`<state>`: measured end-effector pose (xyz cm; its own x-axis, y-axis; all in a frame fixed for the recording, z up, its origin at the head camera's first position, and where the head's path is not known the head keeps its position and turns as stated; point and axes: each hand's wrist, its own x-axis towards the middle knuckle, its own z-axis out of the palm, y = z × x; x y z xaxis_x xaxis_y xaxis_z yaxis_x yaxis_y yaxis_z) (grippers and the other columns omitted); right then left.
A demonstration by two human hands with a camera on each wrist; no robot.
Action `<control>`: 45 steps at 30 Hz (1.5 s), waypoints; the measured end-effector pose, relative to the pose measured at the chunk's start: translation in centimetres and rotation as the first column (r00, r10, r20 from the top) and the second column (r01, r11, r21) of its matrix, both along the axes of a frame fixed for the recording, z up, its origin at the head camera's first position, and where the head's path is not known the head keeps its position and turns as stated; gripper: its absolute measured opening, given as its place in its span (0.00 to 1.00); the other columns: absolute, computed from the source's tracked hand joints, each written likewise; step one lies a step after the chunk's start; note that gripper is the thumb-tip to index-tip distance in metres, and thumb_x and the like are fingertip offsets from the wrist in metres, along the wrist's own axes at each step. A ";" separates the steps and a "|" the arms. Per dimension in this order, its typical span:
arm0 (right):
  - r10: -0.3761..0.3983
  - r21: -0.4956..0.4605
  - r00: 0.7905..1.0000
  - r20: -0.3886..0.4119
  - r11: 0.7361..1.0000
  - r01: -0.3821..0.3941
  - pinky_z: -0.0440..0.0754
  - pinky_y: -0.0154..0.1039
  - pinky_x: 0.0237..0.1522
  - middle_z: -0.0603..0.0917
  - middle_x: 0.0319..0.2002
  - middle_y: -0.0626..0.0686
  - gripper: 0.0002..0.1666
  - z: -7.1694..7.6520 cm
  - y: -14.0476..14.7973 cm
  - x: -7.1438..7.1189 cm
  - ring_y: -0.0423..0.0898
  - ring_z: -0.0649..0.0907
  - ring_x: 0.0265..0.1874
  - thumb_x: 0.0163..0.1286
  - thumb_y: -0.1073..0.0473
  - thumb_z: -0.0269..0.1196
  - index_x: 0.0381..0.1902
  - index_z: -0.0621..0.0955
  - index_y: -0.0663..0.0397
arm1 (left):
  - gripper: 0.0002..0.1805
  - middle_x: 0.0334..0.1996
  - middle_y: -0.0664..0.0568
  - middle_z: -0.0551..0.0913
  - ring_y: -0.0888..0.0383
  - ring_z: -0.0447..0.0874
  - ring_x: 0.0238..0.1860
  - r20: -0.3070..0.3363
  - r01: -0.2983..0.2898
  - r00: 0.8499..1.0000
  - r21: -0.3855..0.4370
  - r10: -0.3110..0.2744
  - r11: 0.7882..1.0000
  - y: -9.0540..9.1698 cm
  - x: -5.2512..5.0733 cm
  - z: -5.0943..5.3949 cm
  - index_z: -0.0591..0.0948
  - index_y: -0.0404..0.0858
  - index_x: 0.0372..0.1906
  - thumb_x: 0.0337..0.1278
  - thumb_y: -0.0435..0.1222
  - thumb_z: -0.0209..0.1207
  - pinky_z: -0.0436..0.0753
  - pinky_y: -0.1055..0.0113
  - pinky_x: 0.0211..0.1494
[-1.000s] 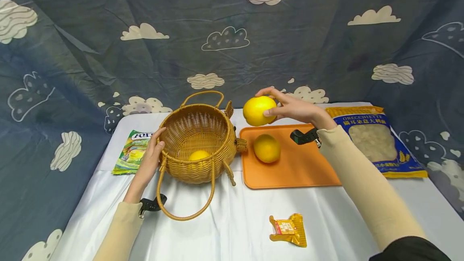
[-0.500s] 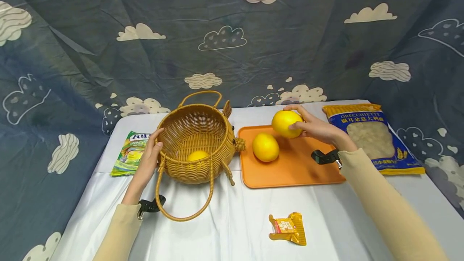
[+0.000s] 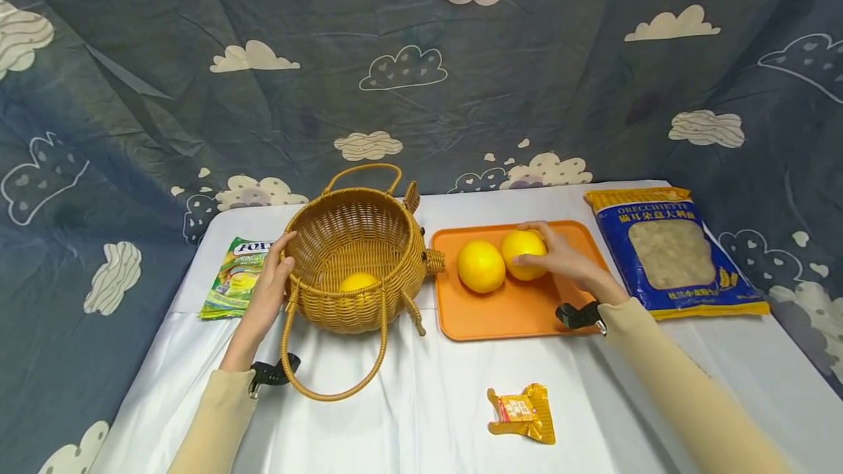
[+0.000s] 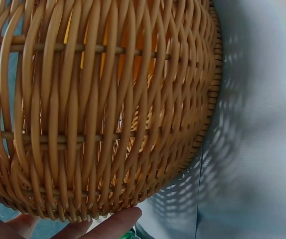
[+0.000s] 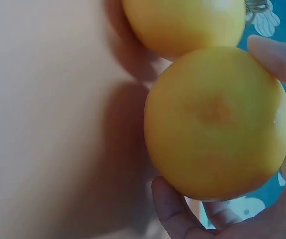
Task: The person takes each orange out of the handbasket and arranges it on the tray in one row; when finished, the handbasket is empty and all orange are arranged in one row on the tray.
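My right hand holds a round yellow fruit between thumb and fingers, at the orange tray. A second yellow fruit lies on the tray, touching the held one in the right wrist view. Whether the held fruit bears on the tray is hard to tell. At the left, my left hand rests against the side and rim of an animal-shaped wicker basket, its fingers fairly straight along the weave. Inside the basket sits another yellow fruit, partly hidden by the rim.
A green packet lies left of the basket, partly behind my left hand. Right of the tray is a blue orecchiette bag. A small gold-wrapped packet lies in front on the white tablecloth. The basket's front handle hangs forward.
My right hand has carried the yellow fruit rightward and down to the tray, beside the other fruit. My left hand has stayed at the basket.
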<state>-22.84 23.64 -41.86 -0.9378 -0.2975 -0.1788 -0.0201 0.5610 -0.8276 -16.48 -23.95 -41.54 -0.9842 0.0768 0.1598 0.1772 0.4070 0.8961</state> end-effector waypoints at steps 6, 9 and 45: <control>0.003 0.002 1.000 0.025 1.000 -0.003 0.70 0.59 0.54 0.63 0.58 0.69 0.42 -0.3 -0.6 0.4 0.64 0.68 0.52 0.65 0.51 0.63 0.68 0.56 0.59 | 0.29 0.74 0.41 0.44 0.39 0.41 0.72 0.005 -0.001 1.000 0.004 0.001 1.000 0.0 0.0 0.0 0.52 0.44 0.75 0.74 0.48 0.36 0.46 0.33 0.66; 0.030 -0.007 0.999 0.036 1.000 -0.030 0.76 0.53 0.46 0.61 0.58 0.71 0.40 0.1 -0.8 0.6 0.63 0.69 0.48 0.67 0.54 0.60 0.69 0.55 0.60 | 0.29 0.74 0.39 0.44 0.38 0.40 0.72 0.011 0.002 1.000 0.009 -0.002 1.000 0.5 0.5 1.0 0.51 0.41 0.75 0.75 0.45 0.36 0.45 0.34 0.66; 0.148 -0.101 0.987 -0.063 0.983 -0.154 0.66 0.59 0.61 0.65 0.64 0.63 0.29 6.2 -4.8 -2.9 0.62 0.69 0.59 0.72 0.56 0.57 0.68 0.64 0.53 | 0.29 0.73 0.35 0.44 0.36 0.40 0.72 0.025 0.004 1.000 0.014 -0.004 1.000 1.3 1.3 2.7 0.51 0.35 0.74 0.74 0.41 0.35 0.44 0.35 0.67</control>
